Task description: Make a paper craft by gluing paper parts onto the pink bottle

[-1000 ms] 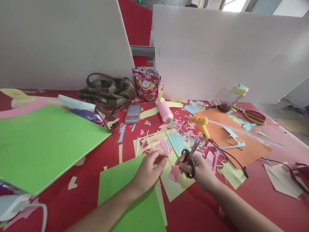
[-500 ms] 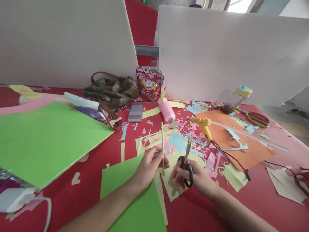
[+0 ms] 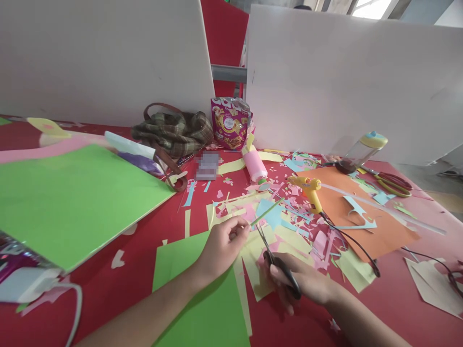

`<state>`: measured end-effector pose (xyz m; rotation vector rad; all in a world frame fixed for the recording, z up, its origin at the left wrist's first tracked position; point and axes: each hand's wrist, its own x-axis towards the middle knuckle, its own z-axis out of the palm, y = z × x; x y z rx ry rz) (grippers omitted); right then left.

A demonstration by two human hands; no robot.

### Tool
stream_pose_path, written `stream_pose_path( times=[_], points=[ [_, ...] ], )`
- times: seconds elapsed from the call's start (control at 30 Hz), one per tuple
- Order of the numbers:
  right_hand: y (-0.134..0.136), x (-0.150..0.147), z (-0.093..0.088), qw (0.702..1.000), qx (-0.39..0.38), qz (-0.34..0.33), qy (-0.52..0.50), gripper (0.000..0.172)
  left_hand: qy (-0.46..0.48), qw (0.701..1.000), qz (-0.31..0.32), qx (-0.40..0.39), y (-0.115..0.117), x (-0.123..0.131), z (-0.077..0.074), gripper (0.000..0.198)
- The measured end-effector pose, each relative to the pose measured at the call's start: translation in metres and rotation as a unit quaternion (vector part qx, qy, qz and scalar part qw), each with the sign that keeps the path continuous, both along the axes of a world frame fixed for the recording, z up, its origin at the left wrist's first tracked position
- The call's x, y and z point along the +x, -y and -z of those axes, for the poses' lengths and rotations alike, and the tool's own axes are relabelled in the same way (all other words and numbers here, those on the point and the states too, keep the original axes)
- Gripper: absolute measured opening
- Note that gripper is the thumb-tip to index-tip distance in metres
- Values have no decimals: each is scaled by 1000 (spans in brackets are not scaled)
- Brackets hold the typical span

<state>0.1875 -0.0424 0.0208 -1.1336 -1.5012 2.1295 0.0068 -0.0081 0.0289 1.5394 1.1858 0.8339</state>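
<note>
My left hand (image 3: 223,245) pinches one end of a thin green paper stick (image 3: 266,211) that points up and to the right over the scraps. My right hand (image 3: 303,283) grips black-handled scissors (image 3: 275,258), whose blades point up-left towards the held end of the stick, just below my left fingertips. Both hands hover over yellow and green paper sheets (image 3: 202,299) on the red table (image 3: 137,250).
A yellow glue gun (image 3: 307,189) with a black cord lies on orange paper (image 3: 361,217). A pink glue bottle (image 3: 254,164), snack bag (image 3: 230,123), plaid bag (image 3: 173,132), large green board (image 3: 68,197), red scissors (image 3: 390,181) and a clear bottle (image 3: 363,149) stand around. White partitions (image 3: 343,77) close the back.
The green stick passed from my right hand to my left and now tilts to the right. My right hand turned the scissors so the blades point at the stick.
</note>
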Motion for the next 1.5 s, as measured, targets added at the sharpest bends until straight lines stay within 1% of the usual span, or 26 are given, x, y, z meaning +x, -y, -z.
stream_pose_path(
  times=[0.13, 0.33, 0.7, 0.83, 0.87, 0.93, 1.0, 1.07, 1.23, 1.5],
  points=[
    [1, -3, 0, 1000, 12, 0, 27, 37, -59, 997, 11, 50, 3, 0, 1, 17],
    [3, -7, 3, 1000, 26, -5, 16, 39, -109, 989, 34, 95, 5, 1, 2, 16],
    [5, -9, 6, 1000, 23, -1, 13, 44, -122, 986, 47, 107, 4, 0, 2, 15],
    [6, -11, 4, 999, 23, -2, 35, 46, -134, 983, 51, 113, 4, 0, 2, 14],
    [6, -11, 3, 998, 29, -5, 48, 47, -139, 982, 52, 117, 4, 0, 2, 14],
    [5, -12, 1, 993, 74, 1, 89, 48, -147, 980, 54, 124, 4, 0, 1, 14],
    [5, -12, -1, 983, 128, 10, 130, 45, -152, 978, 57, 130, 3, -1, 0, 13],
    [4, -12, -3, 975, 156, 15, 155, 42, -155, 978, 59, 130, 3, -1, 0, 13],
    [6, -13, -2, 968, 164, 29, 188, 37, -160, 978, 65, 116, 2, -1, -1, 14],
    [9, -16, -1, 974, 144, 21, 172, 45, -129, 986, 57, 89, 1, 1, -1, 16]
  ],
)
